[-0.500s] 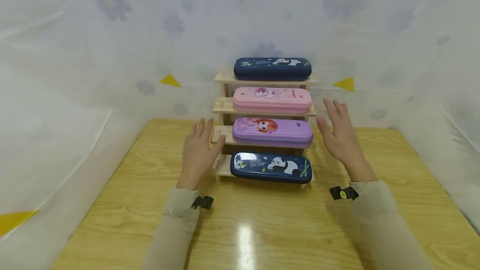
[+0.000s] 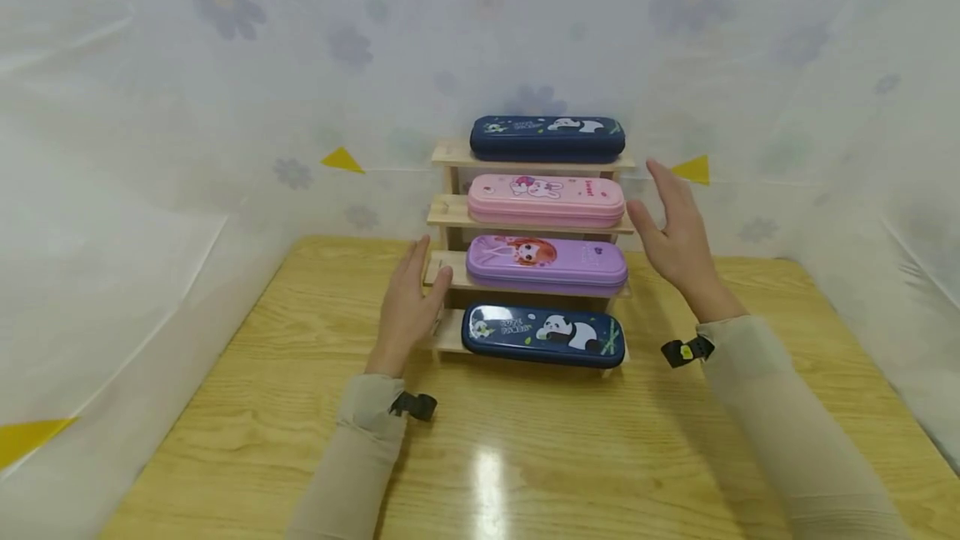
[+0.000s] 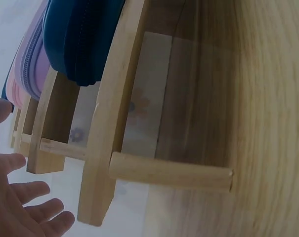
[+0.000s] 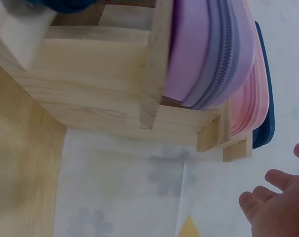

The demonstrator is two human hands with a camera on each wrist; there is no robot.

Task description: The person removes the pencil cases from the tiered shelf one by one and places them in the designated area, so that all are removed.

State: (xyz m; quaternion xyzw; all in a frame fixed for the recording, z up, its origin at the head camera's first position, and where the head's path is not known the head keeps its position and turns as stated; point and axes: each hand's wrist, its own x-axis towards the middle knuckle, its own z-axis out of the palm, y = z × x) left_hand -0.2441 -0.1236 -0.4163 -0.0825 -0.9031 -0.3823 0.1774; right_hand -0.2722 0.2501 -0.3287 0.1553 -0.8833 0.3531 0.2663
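A tiered wooden rack (image 2: pixel 450 212) carries several zippered pencil cases, one per step. On top lies a dark blue panda case (image 2: pixel 547 140), below it a pink rabbit case (image 2: pixel 546 200), then a purple case with a red-haired girl (image 2: pixel 546 265). The lowest step bears another dark blue panda case (image 2: pixel 543 336), slightly askew. My left hand (image 2: pixel 408 307), fingers extended, is beside the rack's left end near the lower steps. To the right, my right hand (image 2: pixel 678 244) is raised beside the pink and purple cases, fingers extended. Neither hand holds anything.
The rack stands on a wood-grain table (image 2: pixel 525 440) near its back edge. Behind and at both sides hangs a pale flowered curtain (image 2: pixel 412 40) with yellow triangles. In the left wrist view, a wooden crossbar (image 3: pixel 171 172) joins the rack's lower end.
My right hand has risen and moved slightly farther back along the rack. The left hand has shifted a little to the right, closer to the rack. The cases stay put.
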